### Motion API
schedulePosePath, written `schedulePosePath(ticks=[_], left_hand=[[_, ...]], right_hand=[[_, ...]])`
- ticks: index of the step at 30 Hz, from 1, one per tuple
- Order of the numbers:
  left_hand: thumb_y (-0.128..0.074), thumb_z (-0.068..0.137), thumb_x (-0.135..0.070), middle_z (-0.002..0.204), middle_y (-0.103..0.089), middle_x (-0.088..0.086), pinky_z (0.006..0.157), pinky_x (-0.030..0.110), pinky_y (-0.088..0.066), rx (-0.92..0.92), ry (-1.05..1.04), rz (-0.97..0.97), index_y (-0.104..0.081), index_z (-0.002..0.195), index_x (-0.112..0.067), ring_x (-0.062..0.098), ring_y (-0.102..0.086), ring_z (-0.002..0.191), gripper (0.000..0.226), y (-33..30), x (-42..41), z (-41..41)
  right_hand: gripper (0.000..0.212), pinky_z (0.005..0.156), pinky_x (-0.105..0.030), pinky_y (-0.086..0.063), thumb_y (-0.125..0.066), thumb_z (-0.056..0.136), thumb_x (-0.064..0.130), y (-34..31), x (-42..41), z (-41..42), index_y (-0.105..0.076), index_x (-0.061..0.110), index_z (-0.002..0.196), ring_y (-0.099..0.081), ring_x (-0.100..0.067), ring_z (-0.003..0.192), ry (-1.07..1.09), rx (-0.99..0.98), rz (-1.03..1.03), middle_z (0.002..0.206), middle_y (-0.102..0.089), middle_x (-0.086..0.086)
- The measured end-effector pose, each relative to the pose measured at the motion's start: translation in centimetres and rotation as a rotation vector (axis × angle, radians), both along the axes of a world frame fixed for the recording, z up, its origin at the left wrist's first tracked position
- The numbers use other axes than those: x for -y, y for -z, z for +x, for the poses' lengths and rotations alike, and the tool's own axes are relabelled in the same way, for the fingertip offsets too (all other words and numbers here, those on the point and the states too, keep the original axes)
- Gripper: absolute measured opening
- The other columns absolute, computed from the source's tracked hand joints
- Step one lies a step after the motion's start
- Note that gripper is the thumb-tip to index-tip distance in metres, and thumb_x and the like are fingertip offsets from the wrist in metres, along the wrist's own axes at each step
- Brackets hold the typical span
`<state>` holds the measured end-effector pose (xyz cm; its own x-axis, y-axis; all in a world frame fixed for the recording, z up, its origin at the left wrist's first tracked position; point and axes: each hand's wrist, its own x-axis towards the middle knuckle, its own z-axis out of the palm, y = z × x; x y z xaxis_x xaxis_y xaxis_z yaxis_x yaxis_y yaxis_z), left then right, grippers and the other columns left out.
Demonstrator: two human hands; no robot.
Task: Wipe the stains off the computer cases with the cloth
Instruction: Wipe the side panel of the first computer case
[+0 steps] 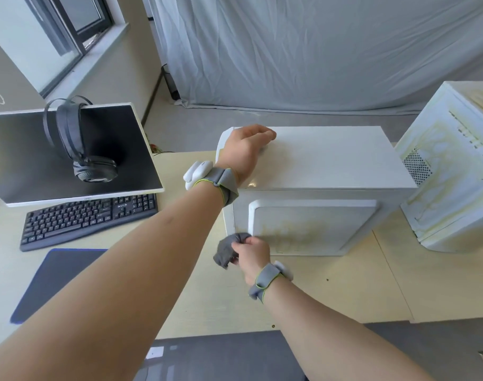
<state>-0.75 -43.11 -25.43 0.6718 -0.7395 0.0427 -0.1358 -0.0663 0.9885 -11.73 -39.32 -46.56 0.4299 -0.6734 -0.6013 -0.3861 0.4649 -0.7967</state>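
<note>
Okay, head view, the only one. Right hand (252, 253) was clenched around a bunched grey cloth (229, 250), fingers curled tight, most of the cloth sticking out to the left of the fist and a bit hanging below it. Just right of that grip was the near side panel of the white computer case (331, 166) lying on the desk (345, 287); yellowish stains (292, 233) sat on that panel immediately right of the cloth, cloth about touching the panel's lower-left corner, though contact was hard to confirm from this angle. Left hand (246, 151) rested on the case's top face above and beyond the cloth, palm down near the left edge; fingers looked bent over the far side, so whether they curled on the edge or lay flat was unclear. A second computer case (452, 171) stood well to the right of the grip, heavily stained yellow, untouched.

Step in hand, as judged: start wiping the near panel. To do it well, flatten more cloth against the panel instead of a tight wad, sweep rightward across the stain band with firm pressure, keep the left hand bearing down so the case doesn't slide on the desk. Far left of the grip: keyboard (89, 215), monitor (69, 152) with headphones (80, 141), dark mouse mat (58, 281).
</note>
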Motion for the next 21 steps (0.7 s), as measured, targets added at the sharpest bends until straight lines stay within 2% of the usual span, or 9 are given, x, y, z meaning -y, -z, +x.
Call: schedulePosePath(ticks=[1, 3, 6, 10, 13, 15, 17, 19, 21], left_hand=[[-0.061, 0.075, -0.037, 0.076, -0.061, -0.003, 0.069, 0.026, -0.045, 0.003, -0.003, 0.002, -0.078, 0.096, -0.013, 0.014, -0.054, 0.068, 0.036, 0.0, -0.1, 0.0], [-0.061, 0.075, -0.037, 0.07, -0.06, -0.007, 0.065, 0.023, -0.045, 0.002, -0.01, 0.003, -0.078, 0.096, -0.013, 0.013, -0.054, 0.064, 0.036, -0.1, -0.1, -0.1], [-0.062, 0.075, -0.038, 0.066, -0.058, -0.009, 0.065, 0.025, -0.045, 0.013, -0.027, 0.007, -0.078, 0.094, -0.015, 0.015, -0.054, 0.064, 0.034, -0.1, -0.1, -0.2], [-0.062, 0.074, -0.042, 0.067, -0.059, -0.009, 0.065, 0.025, -0.044, 0.054, -0.043, 0.013, -0.079, 0.089, -0.019, 0.015, -0.054, 0.064, 0.033, -0.2, -0.1, 0.0], [-0.062, 0.072, -0.041, 0.072, -0.062, -0.007, 0.065, 0.023, -0.045, 0.049, -0.05, 0.022, -0.078, 0.089, -0.017, 0.013, -0.055, 0.065, 0.033, -0.2, 0.0, -0.5], [-0.062, 0.076, -0.039, 0.075, -0.063, -0.004, 0.066, 0.025, -0.046, 0.096, -0.05, 0.047, -0.077, 0.091, -0.017, 0.013, -0.056, 0.067, 0.03, -0.3, 0.0, -0.7], [-0.062, 0.088, -0.029, 0.08, -0.065, -0.003, 0.065, 0.023, -0.045, 0.175, -0.015, 0.114, -0.076, 0.097, -0.016, 0.012, -0.057, 0.071, 0.021, -0.2, 0.1, -1.0], [-0.059, 0.095, -0.023, 0.086, -0.065, -0.005, 0.067, 0.024, -0.045, 0.258, 0.053, 0.192, -0.074, 0.102, -0.017, 0.012, -0.057, 0.075, 0.018, 0.0, 0.3, -1.2], [-0.058, 0.096, -0.024, 0.098, -0.064, -0.005, 0.075, 0.027, -0.046, 0.374, 0.12, 0.244, -0.072, 0.108, -0.017, 0.014, -0.058, 0.087, 0.02, 0.0, 0.6, -1.5]], right_hand=[[0.01, 0.072, -0.061, -0.059, -0.074, 0.067, 0.02, -1.2, -0.5, 0.3, -0.067, 0.013, 0.069, -0.071, -0.034, 0.077, 0.031, 0.058, -0.016, 0.072, -0.071, -0.012], [0.013, 0.067, -0.061, -0.059, -0.072, 0.066, 0.019, -5.4, -1.4, 0.3, -0.062, 0.013, 0.063, -0.058, -0.023, 0.061, 0.088, 0.139, -0.103, 0.06, -0.062, -0.009], [0.021, 0.064, -0.052, -0.058, -0.071, 0.072, 0.014, -9.2, -1.3, 0.0, -0.055, 0.007, 0.061, -0.041, -0.018, 0.06, 0.112, 0.308, -0.228, 0.055, -0.045, -0.004], [0.009, 0.061, -0.036, -0.049, -0.066, 0.083, 0.001, -12.6, 0.0, -1.6, -0.06, -0.003, 0.077, -0.048, -0.018, 0.066, 0.063, 0.508, -0.189, 0.065, -0.051, -0.008], [0.019, 0.051, -0.025, -0.035, -0.056, 0.083, 0.001, -10.9, 0.1, -3.1, -0.054, 0.011, 0.066, -0.045, -0.017, 0.06, -0.084, 0.301, -0.085, 0.063, -0.044, -0.005], [0.014, 0.048, -0.023, -0.033, -0.057, 0.08, 0.012, -7.7, -0.8, -3.7, -0.054, 0.016, 0.067, -0.047, -0.021, 0.058, -0.023, 0.158, 0.159, 0.063, -0.046, -0.005], [0.011, 0.047, -0.025, -0.034, -0.058, 0.084, 0.018, -4.3, -1.3, -3.8, -0.058, 0.011, 0.076, -0.05, -0.025, 0.051, 0.086, 0.111, 0.41, 0.061, -0.053, -0.008], [0.013, 0.048, -0.027, -0.033, -0.057, 0.087, 0.015, -1.1, -1.3, -3.4, -0.057, 0.002, 0.086, -0.047, -0.028, 0.044, 0.131, 0.138, 0.522, 0.061, -0.055, -0.014], [0.009, 0.053, -0.03, -0.039, -0.059, 0.086, 0.004, 0.7, -1.3, -3.0, -0.058, -0.001, 0.093, -0.055, -0.03, 0.057, 0.2, 0.135, 0.542, 0.074, -0.058, -0.016]])
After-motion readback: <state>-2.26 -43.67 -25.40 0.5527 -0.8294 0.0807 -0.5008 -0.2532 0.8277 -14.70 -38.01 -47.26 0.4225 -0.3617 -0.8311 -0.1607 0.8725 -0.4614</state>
